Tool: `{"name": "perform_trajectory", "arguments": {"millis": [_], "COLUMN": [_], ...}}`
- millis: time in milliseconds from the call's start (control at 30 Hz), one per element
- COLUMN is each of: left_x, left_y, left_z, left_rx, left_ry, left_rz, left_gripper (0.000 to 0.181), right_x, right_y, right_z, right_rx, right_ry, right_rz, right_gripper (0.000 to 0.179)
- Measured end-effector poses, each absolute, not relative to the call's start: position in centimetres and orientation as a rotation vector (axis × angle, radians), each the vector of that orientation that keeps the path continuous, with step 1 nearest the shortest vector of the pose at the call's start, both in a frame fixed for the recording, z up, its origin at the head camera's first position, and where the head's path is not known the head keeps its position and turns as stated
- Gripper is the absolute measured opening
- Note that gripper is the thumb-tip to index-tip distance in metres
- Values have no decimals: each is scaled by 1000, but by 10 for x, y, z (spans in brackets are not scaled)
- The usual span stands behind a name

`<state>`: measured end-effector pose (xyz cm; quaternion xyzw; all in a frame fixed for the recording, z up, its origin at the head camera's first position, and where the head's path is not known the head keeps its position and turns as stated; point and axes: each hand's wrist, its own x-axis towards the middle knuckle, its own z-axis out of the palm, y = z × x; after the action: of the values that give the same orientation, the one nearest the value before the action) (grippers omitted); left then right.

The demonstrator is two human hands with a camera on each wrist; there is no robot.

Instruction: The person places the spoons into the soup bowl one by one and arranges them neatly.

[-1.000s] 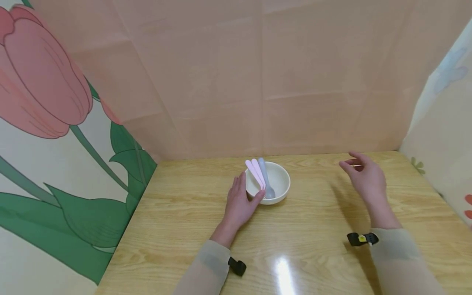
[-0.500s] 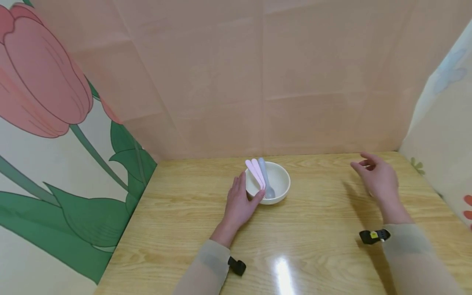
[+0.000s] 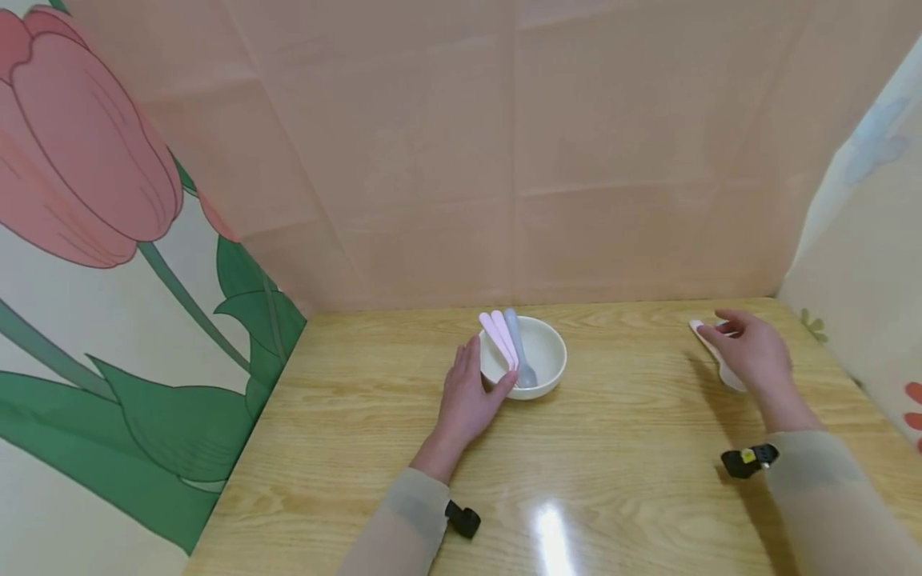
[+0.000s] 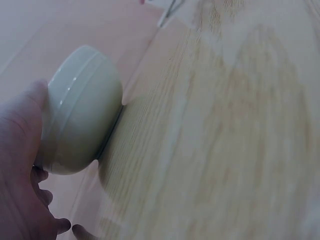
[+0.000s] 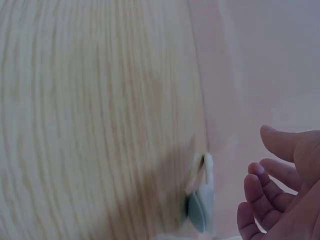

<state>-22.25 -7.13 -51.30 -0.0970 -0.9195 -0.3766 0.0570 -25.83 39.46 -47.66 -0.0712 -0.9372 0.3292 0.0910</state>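
My left hand (image 3: pixel 468 400) holds the left side of a white bowl (image 3: pixel 546 352), its thumb at the near rim. Two pink spoons (image 3: pixel 497 332) and a grey-blue spoon (image 3: pixel 528 374) lean inside the bowl, handles sticking out over the far rim. In the left wrist view, the outer wall of the bowl (image 4: pixel 85 115) shows beside my thumb. My right hand (image 3: pixel 752 352) hovers over a white spoon (image 3: pixel 731 378) at the table's far right, hiding part of it. The right wrist view shows a pale green spoon head (image 5: pixel 196 212) there, with thumb and fingers apart.
The wooden table (image 3: pixel 612 448) meets a pink cloth backdrop (image 3: pixel 432 200) behind the bowl. A tulip-printed panel (image 3: pixel 94 144) stands along the left, and a pale printed panel (image 3: pixel 871 264) on the right.
My right hand has moved to the right and slightly lower, and the white spoon has come into view beneath it. The left hand and the bowl stay in place.
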Motion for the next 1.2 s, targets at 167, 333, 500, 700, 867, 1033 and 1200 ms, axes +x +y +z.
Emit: {"name": "perform_trajectory", "arguments": {"millis": [167,333,500,700,867,1033,1200], "left_x": [-222,-223,-223,-222,-223,-223,-224], "left_y": [-71,-71,-71,-71,-71,-70,-70], "left_z": [-513,-513,-513,-512,-513,-514,-514], "left_rx": [-295,-295,-295,-291,-282,-282,-283], "left_ry": [-2791,-2793,-2794,-2789,-2797,-2795,-2792], "left_rz": [-1133,-1130,-1133,-1136,-1146,-1147,-1136], "left_gripper": [105,104,104,104,103,103,104], "right_x": [-260,-261,-260,-262,-267,-269,-269], "right_y": [403,411,417,422,427,432,434], "right_z": [-479,-486,-492,-498,-505,-510,-515], "right_rx": [-194,-179,-157,-145,-185,-217,-216], "right_ry": [-2834,-2870,-2878,-2890,-2903,-2921,-2914], "right_rz": [964,971,1002,1028,1094,1136,1088], "right_gripper": [74,69,68,71,78,83,78]}}
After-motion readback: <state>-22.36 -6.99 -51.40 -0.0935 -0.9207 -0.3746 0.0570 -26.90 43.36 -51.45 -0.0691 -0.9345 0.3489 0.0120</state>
